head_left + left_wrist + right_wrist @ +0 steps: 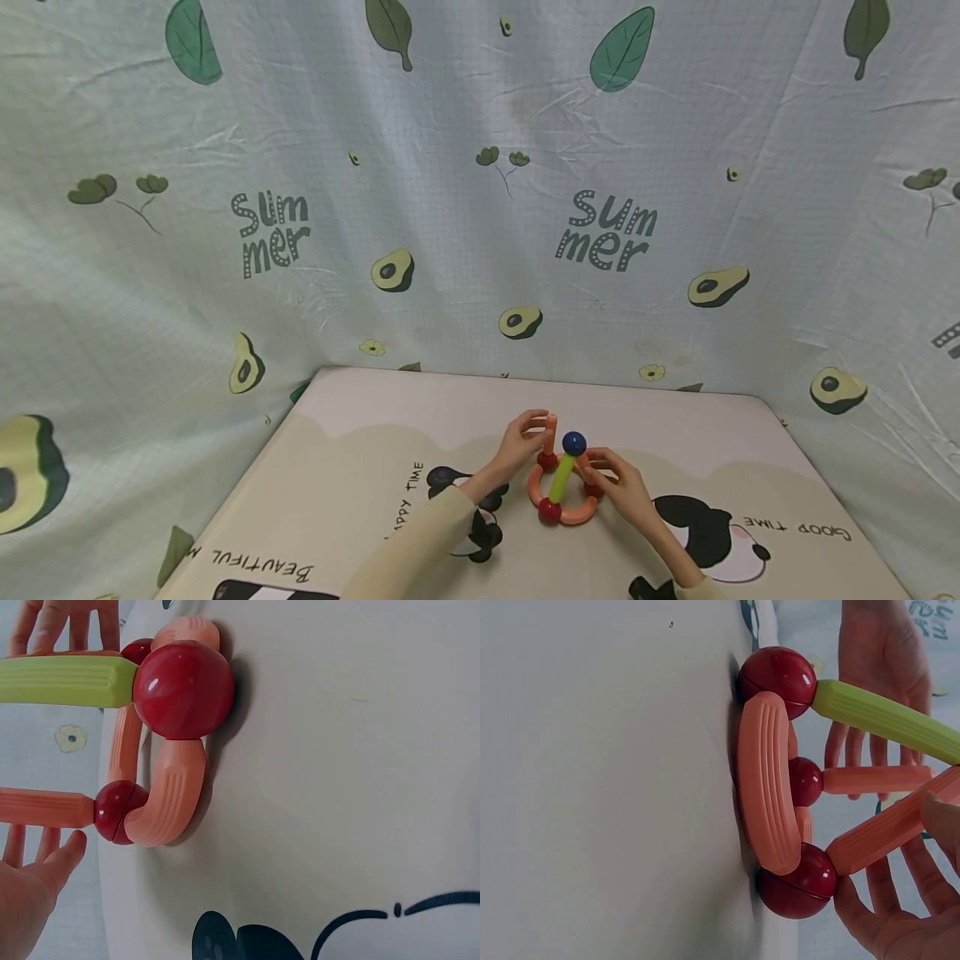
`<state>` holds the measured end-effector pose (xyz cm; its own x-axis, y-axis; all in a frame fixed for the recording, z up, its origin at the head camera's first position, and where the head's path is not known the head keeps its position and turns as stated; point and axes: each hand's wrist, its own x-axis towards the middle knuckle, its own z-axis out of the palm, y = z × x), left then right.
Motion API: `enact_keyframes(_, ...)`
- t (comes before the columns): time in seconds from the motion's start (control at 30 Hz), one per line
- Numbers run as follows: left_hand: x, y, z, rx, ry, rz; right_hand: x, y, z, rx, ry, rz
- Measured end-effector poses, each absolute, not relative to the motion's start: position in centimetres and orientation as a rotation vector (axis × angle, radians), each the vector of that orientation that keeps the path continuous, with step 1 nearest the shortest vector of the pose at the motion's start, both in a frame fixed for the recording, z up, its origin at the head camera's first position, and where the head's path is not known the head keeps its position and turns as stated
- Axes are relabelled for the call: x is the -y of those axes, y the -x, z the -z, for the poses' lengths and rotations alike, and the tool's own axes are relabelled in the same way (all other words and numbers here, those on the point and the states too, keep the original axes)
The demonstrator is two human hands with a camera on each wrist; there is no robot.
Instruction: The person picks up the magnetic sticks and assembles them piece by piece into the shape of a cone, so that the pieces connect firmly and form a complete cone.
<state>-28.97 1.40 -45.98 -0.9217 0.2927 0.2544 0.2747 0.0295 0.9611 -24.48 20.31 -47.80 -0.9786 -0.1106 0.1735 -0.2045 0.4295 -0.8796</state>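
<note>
A toy frame stands on the mat: a ring of curved orange pieces (pixel 579 517) (pixel 765 780) joined by red balls (pixel 550 511) (pixel 184 690). A green stick (pixel 561 477) (pixel 67 681) slants up to a blue ball (pixel 574 442). My left hand (pixel 538 425) (pixel 45 847) lies with straight fingers behind an upright orange stick (pixel 551 429) (pixel 874 780), thumb close beside it. My right hand (pixel 596 467) (pixel 922 855) pinches a slanted orange stick (pixel 892 832), which rises from a red ball (pixel 799 885) toward the blue ball.
The mat (pixel 360 467) carries panda prints and lettering, with its far edge against a pale cloth backdrop (pixel 450 208) printed with avocados and leaves. The cloth also hangs along the left and right sides.
</note>
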Motion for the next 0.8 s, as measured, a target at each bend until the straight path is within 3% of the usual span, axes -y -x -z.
enact_keyframes(0.2,-1.5,29.0,45.9,-2.200,-0.571,-2.082,-21.1,25.7,49.8,2.569,-0.319,-1.612)
enact_keyframes(0.8,-1.4,29.1,46.2,-2.244,-0.518,-2.020,-21.2,26.0,50.3,2.576,-0.301,-1.584)
